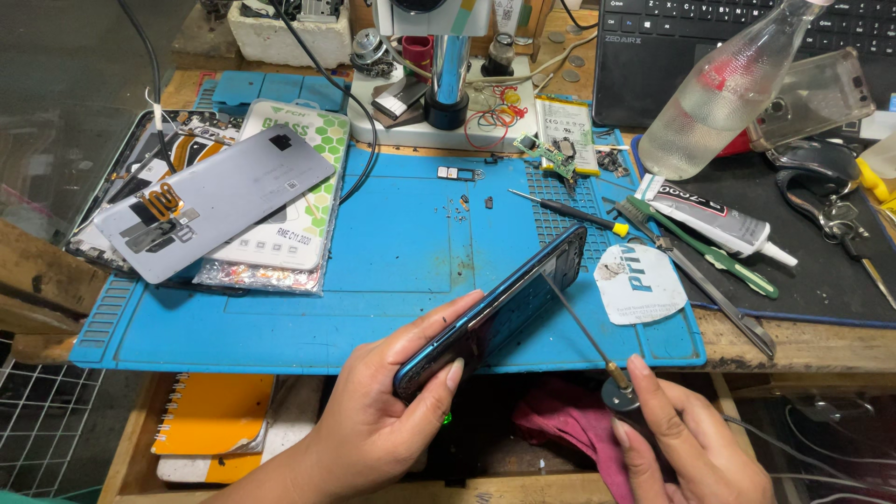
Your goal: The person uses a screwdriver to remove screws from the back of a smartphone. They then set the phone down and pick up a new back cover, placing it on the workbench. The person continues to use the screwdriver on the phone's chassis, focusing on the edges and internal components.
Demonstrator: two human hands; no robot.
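Observation:
My left hand (pixel 387 411) grips a dark blue opened phone (pixel 504 303), tilted on its edge above the front of the blue work mat (pixel 401 252). My right hand (pixel 686 439) holds a thin screwdriver (pixel 583 331) by its grey handle, and the shaft's tip reaches into the phone's frame near its upper half. A grey phone back cover (pixel 210 201) with a coil and flex cable lies on packaging at the mat's left.
A microscope stand (pixel 448 79) rises at the back. Right of the mat lie a glue tube (pixel 719 224), a green-handled brush, tweezers, a yellow-tipped screwdriver (pixel 569 213) and a clear bottle (pixel 723 89). Small screws dot the mat. A notebook (pixel 210 411) sits below.

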